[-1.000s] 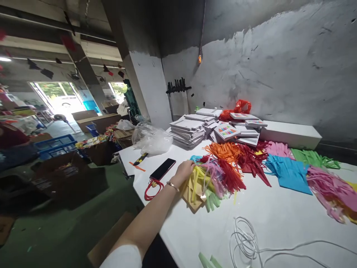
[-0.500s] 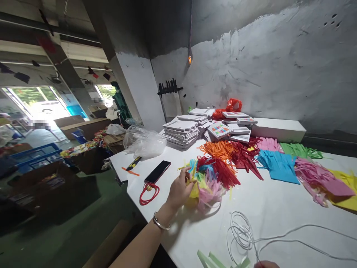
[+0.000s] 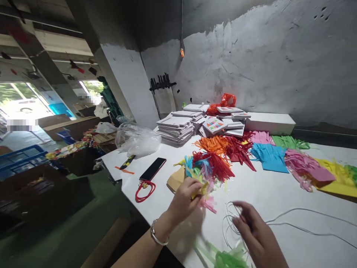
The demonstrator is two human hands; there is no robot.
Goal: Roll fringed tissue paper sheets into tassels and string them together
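Note:
My left hand (image 3: 184, 197), with a silver bangle on the wrist, is closed around a tissue-paper tassel (image 3: 209, 204) of yellow and pink strips. Just beyond it lies a pile of red, blue and green fringed paper (image 3: 214, 165), beside a tan folded piece (image 3: 176, 180). My right hand (image 3: 258, 234) is at the lower right, thumb and fingers curved and apart, over a loose coil of white cord (image 3: 228, 219). Nothing shows between its fingertips. Pale and bright green paper strips (image 3: 230, 258), partly blurred, lie at the bottom edge.
A phone (image 3: 153, 169) with a red cord strap (image 3: 145, 191) and a yellow-black cutter (image 3: 127, 162) lie to the left. Behind are a plastic bag (image 3: 139, 139), stacked white packs (image 3: 175, 130) and a long white box (image 3: 270, 123). Fringed tissue bundles (image 3: 269, 158) line the right.
My left hand has come nearer with the yellow and pink tassel, away from the pile, uncovering the tan piece. My right hand has risen into view over the cord. Bright green strips now show below.

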